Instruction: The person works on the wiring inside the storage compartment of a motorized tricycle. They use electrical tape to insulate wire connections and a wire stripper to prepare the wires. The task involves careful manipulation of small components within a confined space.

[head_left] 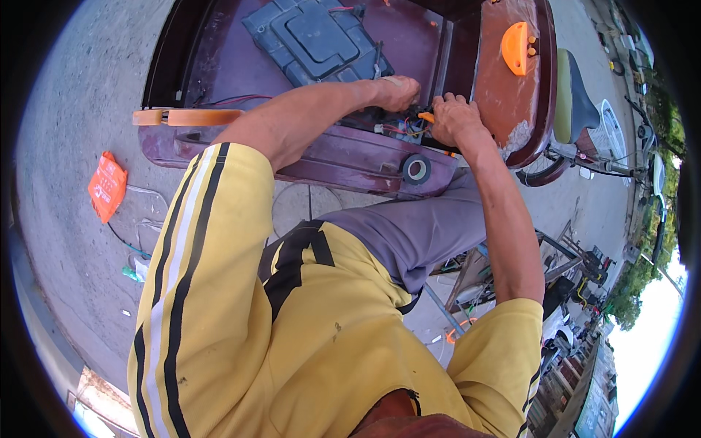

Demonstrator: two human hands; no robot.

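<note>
My left hand [399, 93] is closed, its fingers bent down over the wiring; whatever they grip is hidden. Close beside it, my right hand [454, 117] is wrapped round an orange-handled tool [426, 117], whose working end I cannot make out. Below the hands, thin coloured wires [403, 130] with a small white connector lie in an opening of the maroon vehicle body [328, 157]. A roll of black tape [417, 169] rests on the body's near edge. Just beyond my left forearm sits a black plastic box [314, 40] with a raised lid panel.
An orange plastic piece [515, 48] lies on the worn brown panel [504, 102] at right. A tan bar [186, 117] sticks out at the body's left. An orange bag [107, 187] is on the ground. A bicycle [577, 150] stands far right.
</note>
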